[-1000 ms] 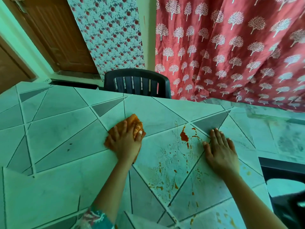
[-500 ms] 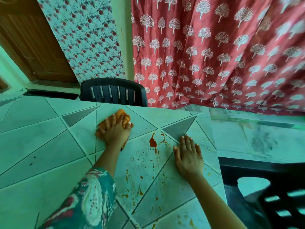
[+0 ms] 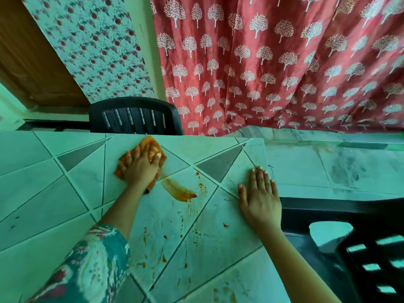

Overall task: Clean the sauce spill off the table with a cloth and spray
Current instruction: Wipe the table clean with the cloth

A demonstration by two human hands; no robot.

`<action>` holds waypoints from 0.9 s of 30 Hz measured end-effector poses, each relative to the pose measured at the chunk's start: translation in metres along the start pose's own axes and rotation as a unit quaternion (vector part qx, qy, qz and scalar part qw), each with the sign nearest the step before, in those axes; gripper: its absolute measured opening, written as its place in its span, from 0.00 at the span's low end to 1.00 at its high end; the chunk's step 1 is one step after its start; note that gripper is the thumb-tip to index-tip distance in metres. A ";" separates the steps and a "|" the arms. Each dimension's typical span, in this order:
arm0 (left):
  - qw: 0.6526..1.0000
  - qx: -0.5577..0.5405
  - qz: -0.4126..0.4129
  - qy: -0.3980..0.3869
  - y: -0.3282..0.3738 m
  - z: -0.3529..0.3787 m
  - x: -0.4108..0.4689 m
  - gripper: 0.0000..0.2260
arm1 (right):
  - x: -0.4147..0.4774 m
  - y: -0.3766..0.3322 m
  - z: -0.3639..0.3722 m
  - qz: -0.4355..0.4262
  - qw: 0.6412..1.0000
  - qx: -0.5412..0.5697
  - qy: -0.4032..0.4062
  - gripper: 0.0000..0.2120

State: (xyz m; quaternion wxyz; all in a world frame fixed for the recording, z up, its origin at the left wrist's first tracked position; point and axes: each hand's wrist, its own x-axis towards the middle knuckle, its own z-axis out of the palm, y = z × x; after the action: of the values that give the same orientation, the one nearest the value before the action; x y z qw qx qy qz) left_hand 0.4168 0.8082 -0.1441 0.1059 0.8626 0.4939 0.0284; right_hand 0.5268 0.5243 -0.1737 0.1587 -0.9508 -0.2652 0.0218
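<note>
Nearest the camera, at six to seven o'clock, a patterned sleeve (image 3: pixel 91 265) leads up the left arm, and small dried drips and specks of sauce (image 3: pixel 162 258) dot the bench (image 3: pixel 32 215) around it, so the lower part of the spill looks not yet wiped.

Further up at about three o'clock, the right hand (image 3: pixel 259 199) lies flat on the bench near its right edge, fingers (image 3: pixel 259 178) spread and released, holding nothing. It probably rests there to brace the body and steady the reach while the other arm works.

At the centre sits the thickest part of the mess: an orange-brown sauce smear (image 3: pixel 178 191) drawn out in a streak that points up toward eleven o'clock, with a few spots just to its right.

Just beyond it, at about eleven o'clock from the smear, the left hand (image 3: pixel 140 166) presses down on a bunched orange cloth (image 3: pixel 150 147), fingers curled over the top and clenched on it. The palm-down hold seems meant to put weight through the cloth so it lifts sauce rather than skating over it. The cloth lies near the far edge of the bench, its lower corner close to the streak's upper end.

No spray bottle is in view.

Farthest off, at twelve o'clock, a dark plastic chair (image 3: pixel 133 119) stands behind the bench, before a red tree-print curtain (image 3: pixel 273 62).
</note>
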 end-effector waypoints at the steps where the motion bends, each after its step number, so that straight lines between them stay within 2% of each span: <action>1: 1.000 -0.005 -0.027 -0.003 0.011 -0.004 0.010 0.27 | 0.000 0.000 0.001 0.000 1.000 0.002 0.007 0.41; 4: 0.999 -0.009 -0.043 -0.008 0.057 -0.003 0.034 0.28 | 0.001 -0.002 0.003 -0.002 1.000 -0.003 0.011 0.40; 6: 1.000 0.014 0.017 -0.018 0.093 0.007 0.035 0.28 | 0.001 -0.002 0.003 -0.003 1.000 -0.002 0.015 0.40; 9: 0.986 0.048 0.155 -0.030 0.139 0.024 0.005 0.27 | 0.000 -0.002 0.001 -0.005 1.000 -0.006 0.014 0.40; 11: 0.973 0.061 0.220 -0.045 0.147 0.029 -0.015 0.28 | -0.001 -0.002 0.000 -0.006 1.000 -0.010 0.014 0.40; 13: 0.965 0.067 0.249 -0.048 0.135 0.028 -0.013 0.27 | -0.001 -0.003 0.000 -0.003 1.000 -0.010 0.011 0.40; 15: 0.970 0.077 0.227 -0.041 0.113 0.022 0.007 0.26 | -0.001 -0.002 0.000 -0.003 1.000 -0.005 0.012 0.40; 21: 0.997 0.014 0.066 -0.035 0.015 -0.007 0.061 0.26 | 0.000 -0.002 0.002 -0.002 1.000 0.007 0.015 0.40; 24: 0.997 -0.018 0.080 -0.013 -0.011 -0.006 0.029 0.27 | 0.000 -0.002 0.003 -0.003 1.000 0.008 0.019 0.40; 27: 0.994 -0.021 0.108 -0.004 0.002 0.000 -0.022 0.31 | 0.000 -0.002 0.003 -0.004 1.000 -0.002 0.017 0.40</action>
State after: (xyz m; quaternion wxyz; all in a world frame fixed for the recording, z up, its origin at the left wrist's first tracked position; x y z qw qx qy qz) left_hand 0.4076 0.7886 -0.1423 0.1220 0.9088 0.3963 0.0466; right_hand 0.5253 0.5264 -0.1757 0.1615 -0.9503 -0.2661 0.0041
